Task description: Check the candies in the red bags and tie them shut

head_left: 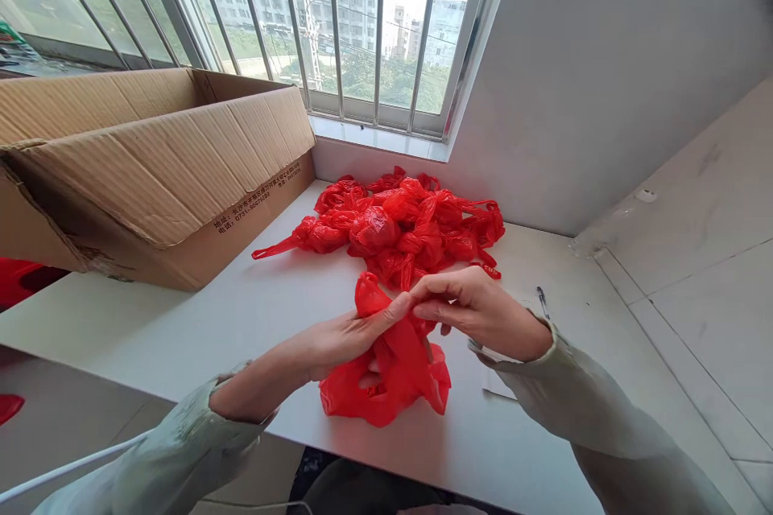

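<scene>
A thin red plastic bag (392, 362) is between my two hands, just over the front part of the white table. My left hand (356, 334) grips it, thumb on top, with some fingers showing behind the translucent plastic. At the bag's upper edge, the fingers of my right hand (465, 306) pinch the plastic close to my left thumb. Whether anything is inside this bag, I cannot tell. Just beyond my hands lies a heap of knotted red plastic bags (411, 225), several of them rounded by contents I cannot make out.
A large open cardboard box (181, 169) stands on the white table (241, 314) at the left. To the right are a pen (542, 302) and a white sheet of paper (498, 386), partly under my right sleeve. A barred window (356, 32) rises behind the heap.
</scene>
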Demonstrator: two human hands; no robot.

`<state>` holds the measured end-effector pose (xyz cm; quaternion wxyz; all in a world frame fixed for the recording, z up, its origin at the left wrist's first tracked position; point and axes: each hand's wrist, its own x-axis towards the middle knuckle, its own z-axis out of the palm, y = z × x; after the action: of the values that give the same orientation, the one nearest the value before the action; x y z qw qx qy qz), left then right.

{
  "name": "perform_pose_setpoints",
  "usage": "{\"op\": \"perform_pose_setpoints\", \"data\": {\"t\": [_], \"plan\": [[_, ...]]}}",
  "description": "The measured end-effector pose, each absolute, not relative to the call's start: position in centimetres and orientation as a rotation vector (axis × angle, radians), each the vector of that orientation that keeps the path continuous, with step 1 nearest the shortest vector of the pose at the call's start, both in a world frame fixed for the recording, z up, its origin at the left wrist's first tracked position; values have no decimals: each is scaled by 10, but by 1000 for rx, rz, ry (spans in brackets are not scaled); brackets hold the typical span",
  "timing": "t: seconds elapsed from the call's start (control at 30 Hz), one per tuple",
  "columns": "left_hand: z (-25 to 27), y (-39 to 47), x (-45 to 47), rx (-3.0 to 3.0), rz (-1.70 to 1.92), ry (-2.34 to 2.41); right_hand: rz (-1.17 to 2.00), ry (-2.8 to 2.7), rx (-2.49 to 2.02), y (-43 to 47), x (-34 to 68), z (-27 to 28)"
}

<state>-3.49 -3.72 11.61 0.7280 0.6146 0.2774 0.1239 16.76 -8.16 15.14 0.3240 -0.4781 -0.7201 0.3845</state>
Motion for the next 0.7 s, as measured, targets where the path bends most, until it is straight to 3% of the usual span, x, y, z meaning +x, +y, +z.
{"op": "perform_pose_setpoints", "data": {"t": [0.1,0.23,0.4,0.47,0.57,0.7], "plan": [[115,-37,-29,1143,68,606,1069,-1578,-1259,-84,170,138],[117,-34,-25,1033,73,562,871,-1393,-1198,-104,148,136],[123,-27,-30,1061,124,535,703,-1886,-1088,-138,127,137],[125,-26,-34,1152,75,470,707,-1843,-1064,-139,133,134],[128,-30,-39,1364,28,338,804,-1487,-1094,-123,144,122],[128,-46,-42,2101,250,378,1132,-1528,-1029,-98,141,96]]}}
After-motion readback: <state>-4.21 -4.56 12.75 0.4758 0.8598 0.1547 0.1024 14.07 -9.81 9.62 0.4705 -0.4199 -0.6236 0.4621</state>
